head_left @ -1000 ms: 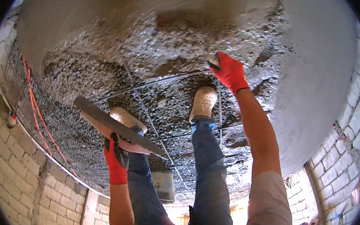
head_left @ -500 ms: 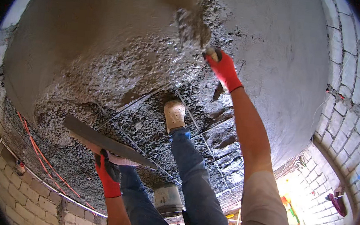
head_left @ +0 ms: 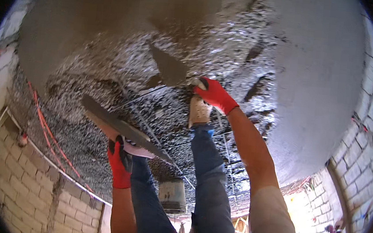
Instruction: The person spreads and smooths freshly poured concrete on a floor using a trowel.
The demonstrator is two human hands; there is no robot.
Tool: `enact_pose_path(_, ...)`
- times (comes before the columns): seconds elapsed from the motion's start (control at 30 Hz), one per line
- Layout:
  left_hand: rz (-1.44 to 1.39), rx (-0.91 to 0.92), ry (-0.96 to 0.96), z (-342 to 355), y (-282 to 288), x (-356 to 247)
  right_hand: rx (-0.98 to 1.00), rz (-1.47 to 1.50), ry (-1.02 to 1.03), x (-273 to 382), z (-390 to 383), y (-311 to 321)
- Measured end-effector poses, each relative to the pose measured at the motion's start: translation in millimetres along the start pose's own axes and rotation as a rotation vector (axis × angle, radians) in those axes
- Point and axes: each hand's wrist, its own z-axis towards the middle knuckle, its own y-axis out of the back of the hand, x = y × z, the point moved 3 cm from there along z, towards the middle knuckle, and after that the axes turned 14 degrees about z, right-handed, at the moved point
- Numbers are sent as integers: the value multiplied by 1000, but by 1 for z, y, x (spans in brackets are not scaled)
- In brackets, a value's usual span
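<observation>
My right hand (head_left: 217, 95), in a red glove with dark fingertips, is closed round the handle of a pointed trowel (head_left: 169, 68). Its blade points away to the left, over rough wet concrete (head_left: 228, 44). My left hand (head_left: 120, 161), gloved alike, grips a long flat float (head_left: 117, 121) from below; its handle is hidden. The float slants down to the right above the concrete, with a little grey mix on it. Just below my right hand is my light clog (head_left: 199, 111); the other clog (head_left: 138, 150) shows partly behind the float.
Wire mesh (head_left: 226, 142) lies partly bedded in the concrete. Smoothed concrete (head_left: 314, 96) spreads to the right and far left. Close to my legs stands a bucket (head_left: 172, 195). Red cables (head_left: 46, 126) run along the left side. Block walls (head_left: 25, 186) surround the floor.
My right hand has brought the trowel nearer to me and to the left, its blade now clear to see. My left hand still holds the float at much the same place. The view has shifted slightly.
</observation>
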Motion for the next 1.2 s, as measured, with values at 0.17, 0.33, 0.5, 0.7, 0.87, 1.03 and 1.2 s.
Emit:
enact_pose_path(0.17, 168, -45, -43, 0, 19, -7, 226, -160, -50, -13, 63, -108)
enact_pose_path(0.33, 20, -45, -4, -2, 28, -10, 196, -358, -1, -29, 75, -82)
enact_pose_path(0.5, -65, -94, 21, 0, 42, -6, 103, -923, 9, 11, 47, 5)
enact_pose_path(0.7, 114, -73, 8, 0, 49, 8, -8, -1115, 229, 20, 41, 52)
enact_pose_path(0.87, -22, -11, 28, -11, 1, -13, -199, -967, 290, 1, 19, 56)
enact_pose_path(1.03, 24, 19, 13, -4, -11, -23, -451, -642, 129, 6, -25, 84)
enact_pose_path(1.2, 146, 37, -50, 2, -21, -36, -703, -131, 4, -23, -34, 137)
